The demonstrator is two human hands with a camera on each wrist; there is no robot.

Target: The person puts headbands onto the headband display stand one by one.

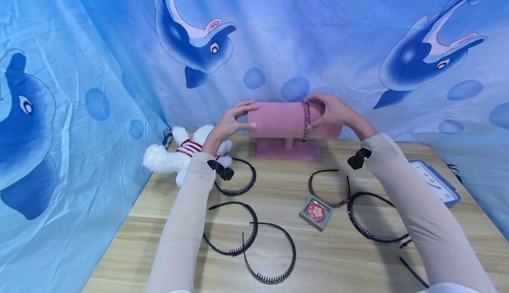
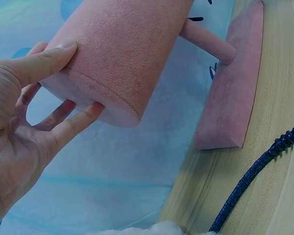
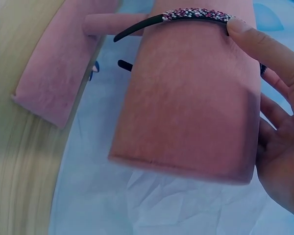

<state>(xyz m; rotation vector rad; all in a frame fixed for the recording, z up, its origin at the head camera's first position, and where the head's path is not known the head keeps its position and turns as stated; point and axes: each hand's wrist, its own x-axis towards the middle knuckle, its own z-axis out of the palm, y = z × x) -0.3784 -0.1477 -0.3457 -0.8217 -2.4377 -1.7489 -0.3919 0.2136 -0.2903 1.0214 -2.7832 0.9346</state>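
A pink velvety headband display stand, with a horizontal roll on a short post and flat base, stands at the back of the table. My left hand holds the roll's left end; in the left wrist view its thumb lies on the side while fingertips touch the end face. Toward the right end, a black headband with pink and silver stones sits around the roll. My right hand grips this headband, thumb on its stones in the right wrist view. Its other fingers are partly hidden behind the roll.
Several black toothed headbands lie about the wooden table. A small grey box with a pink label is among them. At left is a white plush toy; a blue-edged case is at right. Behind hangs a dolphin-print curtain.
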